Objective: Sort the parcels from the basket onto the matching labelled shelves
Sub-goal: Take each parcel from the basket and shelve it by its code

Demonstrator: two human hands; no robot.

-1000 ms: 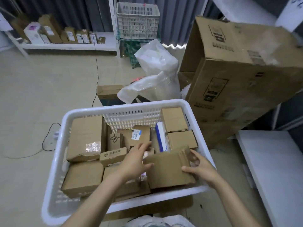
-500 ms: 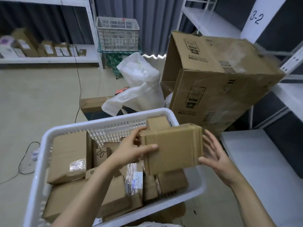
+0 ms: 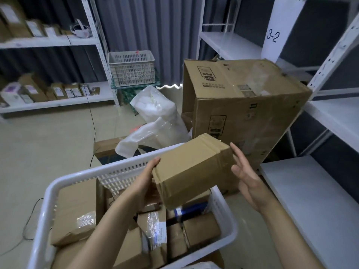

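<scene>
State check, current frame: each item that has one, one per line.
white basket: holds many parcels.
held parcel: closed, tilted, held above the white basket.
left hand: grips the parcel's left end.
right hand: open, fingers straight by the parcel's right end; contact unclear.
large carton: tilted, by the right shelving.

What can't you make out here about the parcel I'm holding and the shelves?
Head view only:
- Held parcel: no label visible; only plain cardboard faces turn to the camera.
- Left hand: fingers hidden under the parcel.
- Far shelf parcels: labels too small and blurred.
- Blue-and-white parcel: mostly covered by the held parcel.
- White basket: near side cut off by the bottom edge.
</scene>
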